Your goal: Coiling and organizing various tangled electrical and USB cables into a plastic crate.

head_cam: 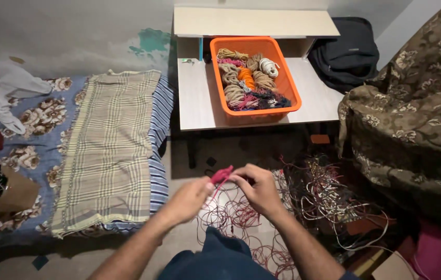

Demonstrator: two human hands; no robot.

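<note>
Both hands pinch the red cord (221,175): left hand (192,198), right hand (258,191). Looks light, limp, tangle-prone; best pinched at the bundled loops.

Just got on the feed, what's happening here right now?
A person sits on the floor, both hands raised together on a small bundle of red cord: left hand and right hand pinch it. Loose red cord lies tangled below. On the low white table ahead stands an orange basket of wound cord bundles.
</note>
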